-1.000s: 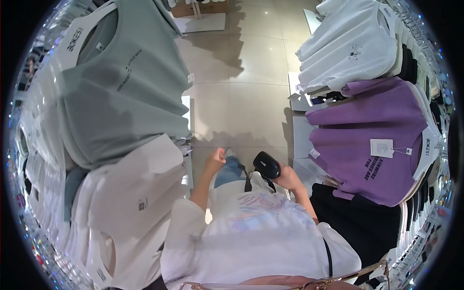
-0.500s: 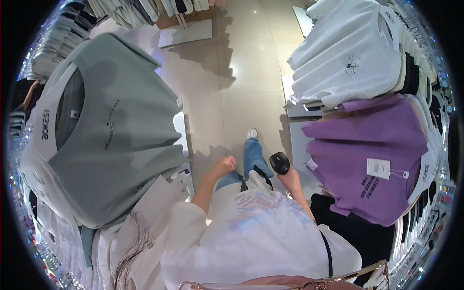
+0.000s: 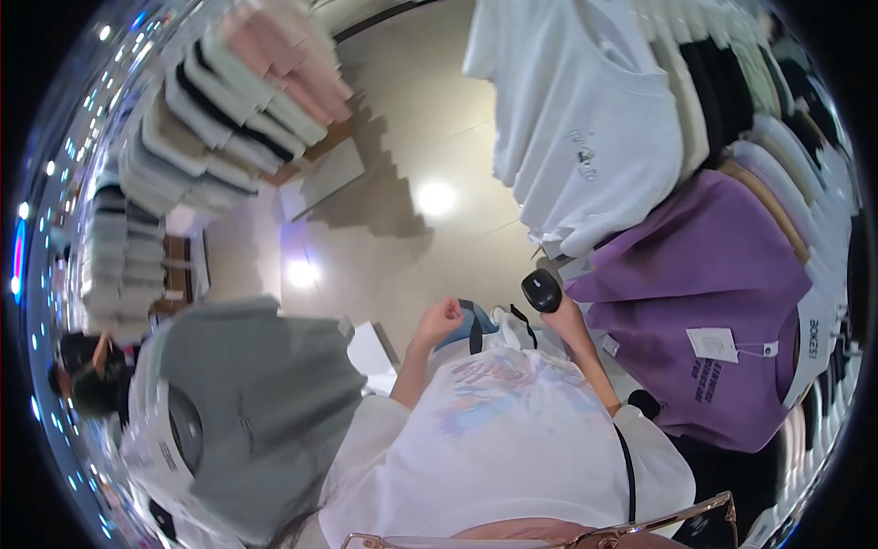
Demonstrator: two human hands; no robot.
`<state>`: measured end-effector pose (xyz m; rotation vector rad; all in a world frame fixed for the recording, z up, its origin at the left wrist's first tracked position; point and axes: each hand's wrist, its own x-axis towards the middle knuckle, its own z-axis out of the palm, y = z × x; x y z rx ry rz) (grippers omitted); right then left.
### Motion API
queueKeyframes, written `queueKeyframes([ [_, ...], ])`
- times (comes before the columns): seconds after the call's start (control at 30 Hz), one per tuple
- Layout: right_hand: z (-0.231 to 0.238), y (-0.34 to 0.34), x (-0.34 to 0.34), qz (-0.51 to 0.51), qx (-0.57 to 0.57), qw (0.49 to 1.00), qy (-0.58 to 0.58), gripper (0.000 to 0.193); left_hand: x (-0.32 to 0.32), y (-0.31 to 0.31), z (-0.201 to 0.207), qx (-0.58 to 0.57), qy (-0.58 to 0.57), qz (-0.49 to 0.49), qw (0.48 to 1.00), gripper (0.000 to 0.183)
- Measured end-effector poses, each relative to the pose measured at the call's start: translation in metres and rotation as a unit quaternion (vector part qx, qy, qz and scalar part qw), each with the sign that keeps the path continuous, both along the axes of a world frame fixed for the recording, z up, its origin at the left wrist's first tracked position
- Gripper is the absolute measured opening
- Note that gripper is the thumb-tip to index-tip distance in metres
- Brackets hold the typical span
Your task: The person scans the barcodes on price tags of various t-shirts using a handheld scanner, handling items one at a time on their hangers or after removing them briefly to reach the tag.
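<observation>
In front of my waist, my right hand (image 3: 560, 316) grips a black handheld scanner (image 3: 541, 291) with a smooth, rounded head; its handle is hidden in my fingers. My left hand (image 3: 444, 316) hovers left of it with curled fingers and nothing visible in them. To the right hangs a purple T-shirt (image 3: 700, 284) with a white paper tag (image 3: 712, 345), close to my right forearm but apart from the hand. A grey T-shirt (image 3: 265, 403) hangs at the lower left, beyond my left forearm.
A white T-shirt (image 3: 585, 119) faces the aisle at the upper right, in front of a row of hung garments. Racks of pastel and dark clothes (image 3: 224, 101) line the upper left. Another person (image 3: 99, 375) stands at the far left. Between them runs a tiled floor (image 3: 412, 265).
My view has swung left and up, bringing more racks and another person into sight. The grey T-shirt sits lower in view. My right hand still holds the scanner; my left hand stays curled.
</observation>
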<state>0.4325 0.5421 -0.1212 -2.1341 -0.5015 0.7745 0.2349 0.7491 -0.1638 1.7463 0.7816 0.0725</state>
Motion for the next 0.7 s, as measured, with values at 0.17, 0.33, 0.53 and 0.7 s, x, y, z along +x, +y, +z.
queueKeyframes([
  [0.17, 0.003, -0.023, 0.001, -0.134, 0.061, 0.988, -0.037, 0.035, 0.1, 0.053, 0.007, 0.016, -0.001, -0.141, 0.99, 0.013],
  [0.33, -0.025, -0.027, -0.024, -0.303, -0.038, 0.952, 0.019, 0.038, 0.227, 0.125, 0.089, 0.135, -0.125, -0.22, 0.958, 0.018],
  [0.53, -0.032, 0.038, -0.049, -0.403, -0.064, 0.912, 0.039, 0.045, 0.381, 0.199, 0.239, 0.477, -0.427, -0.102, 0.761, 0.055],
  [0.7, -0.04, 0.094, -0.063, -0.455, -0.08, 0.886, 0.038, 0.043, 0.465, 0.22, 0.306, 0.582, -0.507, -0.182, 0.609, 0.058],
])
